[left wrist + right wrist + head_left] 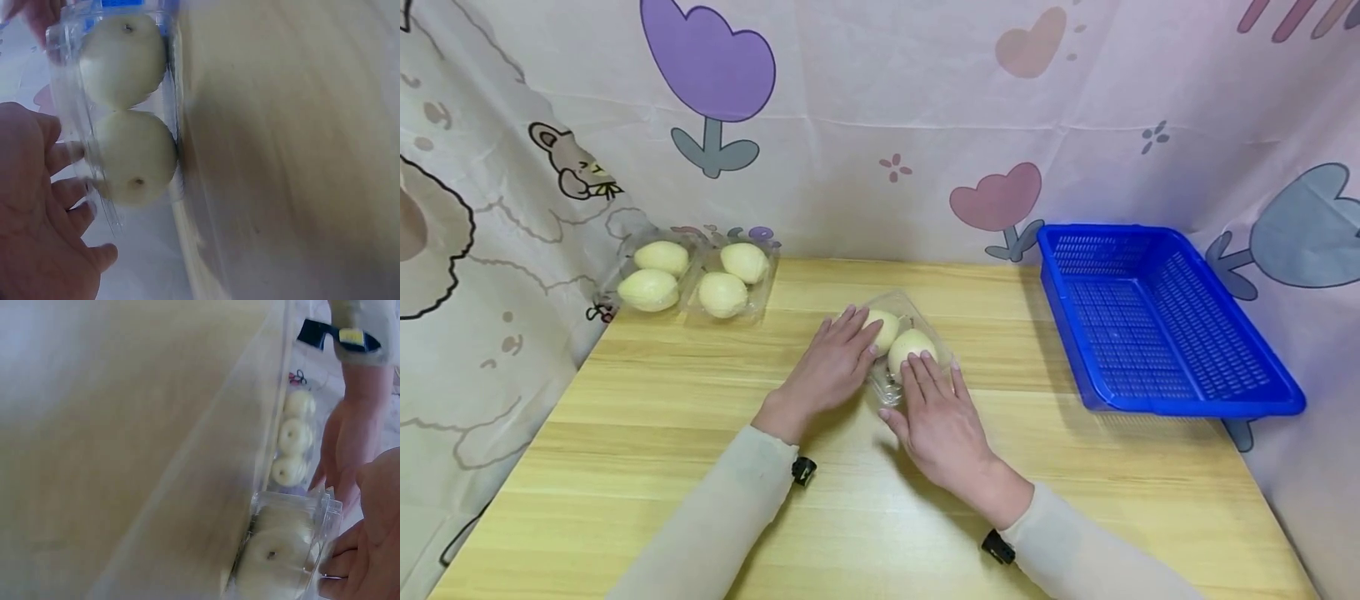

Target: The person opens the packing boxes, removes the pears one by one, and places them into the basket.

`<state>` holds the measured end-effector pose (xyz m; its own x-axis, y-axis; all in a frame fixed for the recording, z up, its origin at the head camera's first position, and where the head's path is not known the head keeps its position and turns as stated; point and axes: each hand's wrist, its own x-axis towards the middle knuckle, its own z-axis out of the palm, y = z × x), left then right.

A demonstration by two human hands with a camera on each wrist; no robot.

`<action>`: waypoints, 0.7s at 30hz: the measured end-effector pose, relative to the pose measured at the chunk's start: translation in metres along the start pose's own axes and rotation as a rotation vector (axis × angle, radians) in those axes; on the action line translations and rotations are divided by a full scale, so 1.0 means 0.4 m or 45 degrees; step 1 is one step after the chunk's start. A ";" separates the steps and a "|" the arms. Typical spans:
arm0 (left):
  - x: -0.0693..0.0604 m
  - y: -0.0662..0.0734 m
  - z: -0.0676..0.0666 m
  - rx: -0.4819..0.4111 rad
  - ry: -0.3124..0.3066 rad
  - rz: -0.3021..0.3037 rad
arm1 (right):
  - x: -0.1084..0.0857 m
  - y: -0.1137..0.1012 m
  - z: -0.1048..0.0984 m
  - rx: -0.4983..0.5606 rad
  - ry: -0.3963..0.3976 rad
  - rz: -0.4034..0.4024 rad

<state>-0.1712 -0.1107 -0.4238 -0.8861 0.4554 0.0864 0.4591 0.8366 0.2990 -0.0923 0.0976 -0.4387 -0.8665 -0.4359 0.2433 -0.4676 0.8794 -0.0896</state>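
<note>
A clear plastic clamshell box lies on the table with two pale yellow pears inside. Its lid looks lowered over the fruit. On the lid's left side rests my left hand, fingers extended over one pear. My right hand lies with nearly straight fingers over the nearer pear, touching the lid. In the left wrist view, the left fingertips meet the lid's edge. The right wrist view shows the right fingers at the side of the box, partly hidden.
Two more clear boxes, each with two pears, stand at the table's back left. A blue plastic basket sits at the right. Behind the wooden table hangs a printed curtain.
</note>
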 end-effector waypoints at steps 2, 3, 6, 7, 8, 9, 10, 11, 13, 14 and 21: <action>-0.005 0.003 -0.001 -0.002 -0.004 -0.002 | 0.004 0.015 -0.003 0.015 -0.016 0.031; -0.008 0.006 -0.002 -0.005 0.002 -0.002 | 0.006 0.023 -0.005 0.023 -0.013 0.044; -0.017 0.014 -0.002 -0.013 0.044 0.017 | 0.014 0.052 -0.009 0.054 -0.002 0.077; -0.021 0.018 -0.002 -0.019 0.059 0.026 | 0.017 0.062 -0.011 0.067 0.001 0.084; -0.025 0.021 -0.001 -0.018 0.077 0.038 | 0.021 0.072 -0.013 0.087 -0.002 0.089; -0.030 0.024 -0.001 -0.016 0.090 0.048 | 0.025 0.082 -0.015 0.113 -0.010 0.092; -0.034 0.027 0.000 -0.018 0.098 0.054 | 0.029 0.093 -0.017 0.141 -0.021 0.095; -0.040 0.030 0.001 -0.023 0.108 0.061 | 0.034 0.105 -0.020 0.173 -0.036 0.094; -0.049 0.036 0.002 -0.048 0.136 0.080 | 0.043 0.127 -0.028 0.257 -0.070 0.087; -0.053 0.039 0.003 -0.062 0.147 0.091 | 0.048 0.137 -0.031 0.299 -0.090 0.085; -0.074 0.056 0.012 -0.177 0.192 0.136 | 0.067 0.184 -0.028 0.406 -0.122 0.019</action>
<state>-0.1343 -0.1042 -0.4241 -0.8371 0.4799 0.2627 0.5471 0.7311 0.4077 -0.1478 0.1528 -0.4280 -0.8791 -0.4528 0.1489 -0.4727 0.7881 -0.3941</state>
